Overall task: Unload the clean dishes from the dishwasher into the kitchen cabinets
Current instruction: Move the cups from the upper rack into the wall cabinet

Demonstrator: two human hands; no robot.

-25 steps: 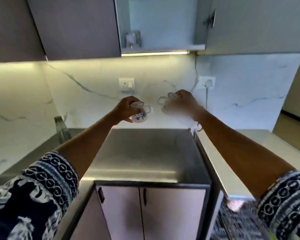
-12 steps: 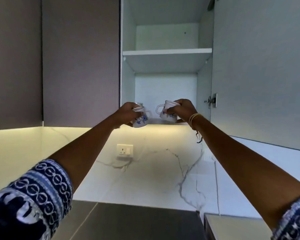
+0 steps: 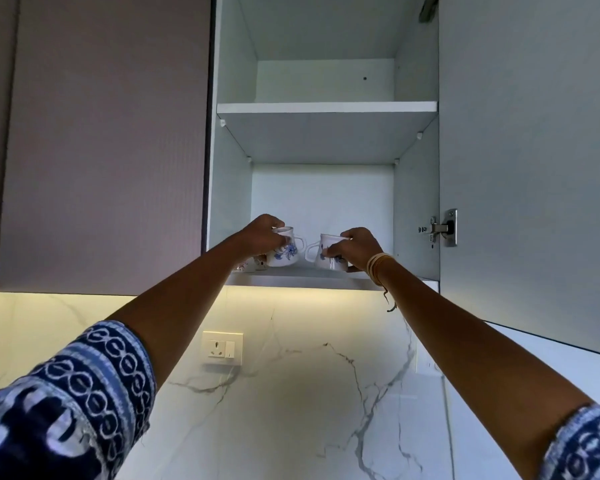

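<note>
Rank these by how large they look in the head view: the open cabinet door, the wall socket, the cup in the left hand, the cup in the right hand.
1. Open cabinet door
2. Wall socket
3. Left cup and right cup: alike, both partly hidden by the hands, so unranked.

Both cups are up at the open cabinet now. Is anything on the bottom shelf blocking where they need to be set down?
Mostly free. The left hand and right hand each grip a white blue-flowered cup over the white bottom shelf. Only small patterned crockery sits at its left edge.
</note>
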